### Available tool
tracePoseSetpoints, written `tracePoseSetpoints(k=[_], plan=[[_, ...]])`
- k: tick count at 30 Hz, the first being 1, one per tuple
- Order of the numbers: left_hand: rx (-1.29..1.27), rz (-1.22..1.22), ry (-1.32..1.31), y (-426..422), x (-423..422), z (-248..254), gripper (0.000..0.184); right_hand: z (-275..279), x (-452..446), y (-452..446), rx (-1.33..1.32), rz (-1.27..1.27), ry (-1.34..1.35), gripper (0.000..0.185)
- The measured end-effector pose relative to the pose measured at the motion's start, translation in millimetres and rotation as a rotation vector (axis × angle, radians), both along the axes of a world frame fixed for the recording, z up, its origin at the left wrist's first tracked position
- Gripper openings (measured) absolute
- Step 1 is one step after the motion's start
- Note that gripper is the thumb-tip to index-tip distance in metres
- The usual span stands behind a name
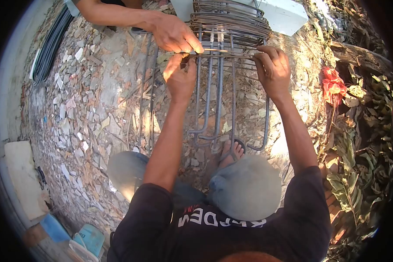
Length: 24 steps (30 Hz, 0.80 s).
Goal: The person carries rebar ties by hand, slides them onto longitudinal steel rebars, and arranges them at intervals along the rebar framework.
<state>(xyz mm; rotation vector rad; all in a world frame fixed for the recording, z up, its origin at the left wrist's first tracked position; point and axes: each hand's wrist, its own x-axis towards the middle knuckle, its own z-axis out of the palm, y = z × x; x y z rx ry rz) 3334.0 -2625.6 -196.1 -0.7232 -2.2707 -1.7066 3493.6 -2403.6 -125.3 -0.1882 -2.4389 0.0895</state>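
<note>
Between my two hands a thin rebar stirrup (231, 55) is stretched across several long steel bars (218, 87) with bent ends. My left hand (180, 77) grips its left end, with fingers closed around the corner. The right end is pinched in my right hand (274, 72). Another person's hand (174, 35) reaches in from the upper left, and its fingertips meet the stirrup just above my left hand. Whether that hand holds a tie wire is too small to tell. Just beyond, a thick stack of stirrups (229, 24) sits around the bars.
Rubble and dry leaves cover the ground (91, 109). A dark bundle of rods or tubing (52, 46) lies at the upper left. Red plastic (333, 85) and a log (364, 59) are at the right. A light blue container (89, 239) stands at the lower left.
</note>
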Motion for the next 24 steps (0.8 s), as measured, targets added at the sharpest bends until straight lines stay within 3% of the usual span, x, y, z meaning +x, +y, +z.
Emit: tracePoseSetpoints(k=[4, 8, 9, 13, 16, 18, 24], plan=[[0.039, -0.051, -0.019, 0, 1, 5, 0.02, 24, -15, 10, -0.34, -0.161, -0.297, 0.013], [0.074, -0.326, -0.27, -8, -9, 10, 0.017, 8, -39, 60, -0.231, -0.143, 0.153, 0.031], [0.034, -0.408, -0.384, -14, -19, 8, 0.016, 8, -36, 69, -0.369, -0.153, 0.202, 0.038], [0.043, -0.52, -0.66, -32, -28, 16, 0.017, -4, 7, 67, -0.781, -0.169, 0.033, 0.03], [0.051, -0.517, -0.532, -25, -24, 23, 0.02, -18, 41, 48, -1.136, -0.148, -0.21, 0.025], [-0.003, -0.539, -0.422, -20, -23, 19, 0.025, -30, 54, 40, -1.219, -0.112, -0.107, 0.025], [-0.076, -0.513, -0.477, -11, -22, 32, 0.028, -55, 76, 38, -0.92, -0.079, 0.121, 0.026]])
